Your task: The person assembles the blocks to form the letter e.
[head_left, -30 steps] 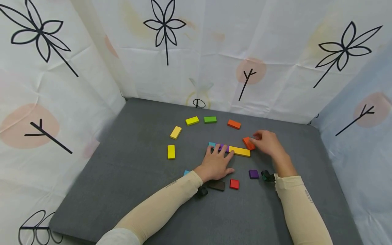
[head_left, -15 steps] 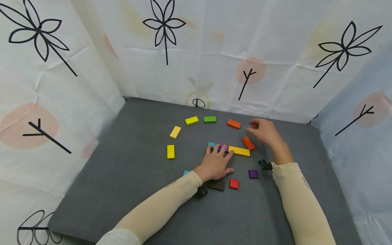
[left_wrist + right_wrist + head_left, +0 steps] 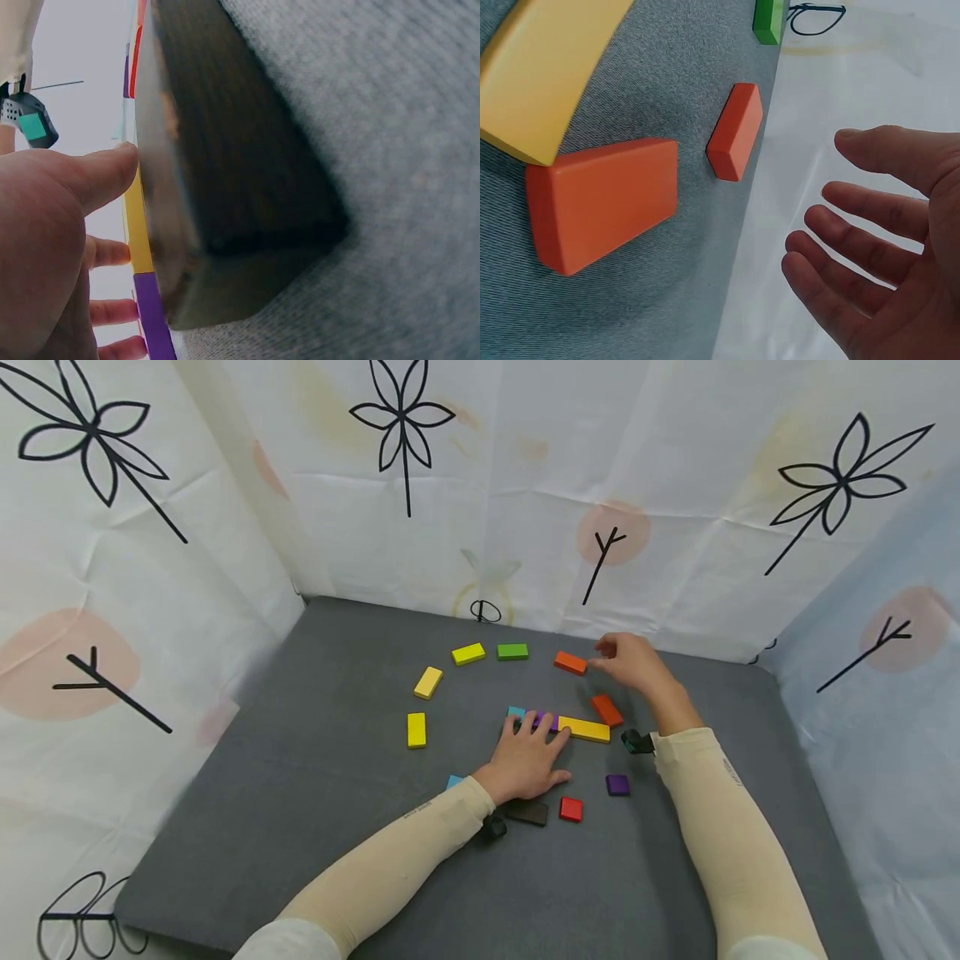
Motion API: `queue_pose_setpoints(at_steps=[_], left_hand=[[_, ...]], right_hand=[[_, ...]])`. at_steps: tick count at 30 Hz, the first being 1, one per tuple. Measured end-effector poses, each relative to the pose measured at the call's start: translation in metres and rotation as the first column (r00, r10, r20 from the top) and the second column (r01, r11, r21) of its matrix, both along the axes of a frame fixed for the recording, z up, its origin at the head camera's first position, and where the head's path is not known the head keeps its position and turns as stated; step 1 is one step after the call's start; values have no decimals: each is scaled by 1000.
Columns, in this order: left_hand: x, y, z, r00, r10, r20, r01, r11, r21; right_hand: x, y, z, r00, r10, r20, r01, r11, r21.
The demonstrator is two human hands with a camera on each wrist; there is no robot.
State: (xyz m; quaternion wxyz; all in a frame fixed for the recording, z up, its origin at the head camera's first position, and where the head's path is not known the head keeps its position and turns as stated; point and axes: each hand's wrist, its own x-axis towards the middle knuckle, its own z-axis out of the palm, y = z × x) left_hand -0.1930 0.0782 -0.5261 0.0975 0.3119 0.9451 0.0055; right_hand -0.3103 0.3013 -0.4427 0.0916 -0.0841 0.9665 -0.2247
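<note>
Fingers spread, my left hand (image 3: 521, 760) rests its fingertips along a row made of a light blue block (image 3: 516, 712), a purple block (image 3: 549, 721) and a longer yellow block (image 3: 585, 729). The hand hides part of the purple one. My right hand (image 3: 632, 662) is just right of the far orange block (image 3: 570, 662); in the right wrist view its fingers (image 3: 870, 232) are loosely bent with nothing between them. A second orange block (image 3: 604, 202) meets the end of the yellow block. Close to the left wrist lies a dark brown block (image 3: 232, 135).
Several yellow blocks (image 3: 416, 731) and a green block (image 3: 512, 652) curve around the far left of the grey table (image 3: 300, 827). Nearer me lie a red block (image 3: 571, 810) and a dark purple block (image 3: 618, 785). White patterned cloth (image 3: 517, 468) walls in the back and sides.
My right hand has let go of the nearer orange block beside the yellow one and moved away and leftward to the far orange block. The left hand stays put.
</note>
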Motion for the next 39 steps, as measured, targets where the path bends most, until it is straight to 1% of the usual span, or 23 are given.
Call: queue_pose_setpoints(at_steps=[4,13,21,29,34,39], left_hand=[[-1,1,0,1000,-2,6,2,1000,-9],[-1,0,-3,1000,0,9,0,1000,-5],[0,-1,1,1000,-4,-20,4,1000,9],[2,-2,-5,1000,-5,-21,5,1000,15],[2,-4,-4,999,-10,-34,10,1000,17],[1,-4,-1,999,-14,-42,15,1000,17]], right_hand=[[-5,-1,1,1000,9,6,-9,1000,5],[-22,-5,-4,999,30,33,-30,999,12],[-30,-11,-8,998,35,56,-34,999,-19],[-36,-15,-22,995,39,96,-40,999,9],[-41,-16,-29,993,34,117,-35,999,10],[-46,-15,-35,992,33,122,-36,999,23]])
